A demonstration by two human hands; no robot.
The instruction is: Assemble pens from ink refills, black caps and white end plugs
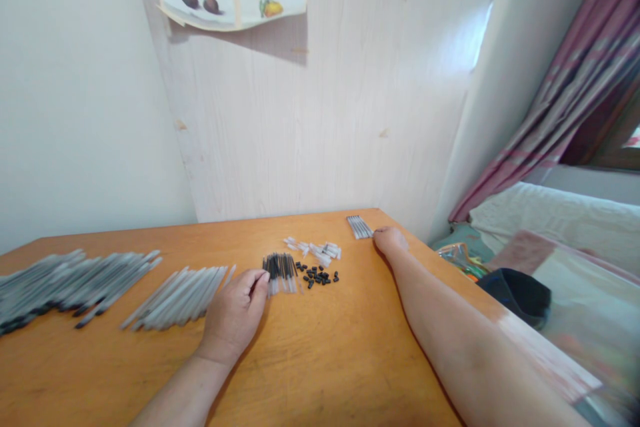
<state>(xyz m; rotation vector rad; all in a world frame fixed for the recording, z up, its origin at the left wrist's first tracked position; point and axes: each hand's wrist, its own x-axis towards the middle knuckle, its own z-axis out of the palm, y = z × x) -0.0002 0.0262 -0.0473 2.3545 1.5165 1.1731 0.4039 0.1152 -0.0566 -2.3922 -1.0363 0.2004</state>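
My left hand [237,313] rests on the table with thumb and forefinger pressed together, at the left edge of a row of thin dark-tipped refills [281,267]. Whatever is between those fingers is hidden. Reaching to the far right, my right hand [389,240] is closed beside the end of a neat row of grey-clear pens [358,227]; its fingertips are hidden, so its grip does not show. Small black plugs [319,275] lie scattered right of the refills. Behind them is a loose pile of short clear caps [325,252]. Left of my left hand lie translucent empty tubes [175,297].
A large spread of grey tubes with black ends [105,273] covers the left of the orange wooden table [320,360]. A wall stands behind the table. Past the right edge are a dark container [517,293] and a bed-like surface with covers [575,220].
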